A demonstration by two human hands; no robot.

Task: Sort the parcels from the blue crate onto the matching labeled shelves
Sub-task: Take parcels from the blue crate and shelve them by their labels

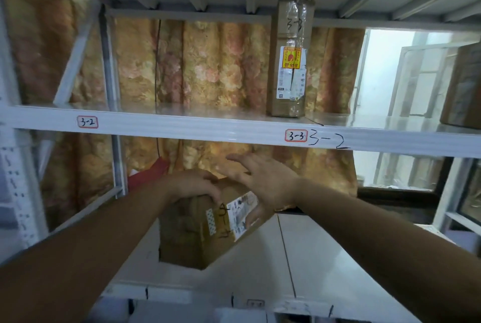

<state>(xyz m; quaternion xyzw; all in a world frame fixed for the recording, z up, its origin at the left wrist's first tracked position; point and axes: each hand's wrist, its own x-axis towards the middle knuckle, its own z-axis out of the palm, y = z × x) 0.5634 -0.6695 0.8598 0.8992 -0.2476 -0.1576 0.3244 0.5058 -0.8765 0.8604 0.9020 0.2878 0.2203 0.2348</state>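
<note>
A brown cardboard parcel (197, 231) with a white shipping label and a handwritten number starting with 3 is held up in front of the lower shelf. My left hand (192, 184) grips its top edge with curled fingers. My right hand (263, 182) lies against its right side, fingers spread, thumb under the label. On the upper shelf (182, 125) stands a tall narrow parcel (287, 62) marked 3-3 with a yellow sticker. The shelf's front rail carries a label 3-2 (87, 122) at the left and a label 3-3 (296, 135) beside a handwritten 3-2.
The white lower shelf (260, 257) lies below the parcel. A red item (151, 174) sits at its back left. Another brown box (463, 88) stands on the upper shelf at far right. A floral curtain hangs behind the rack. Metal uprights stand at the left.
</note>
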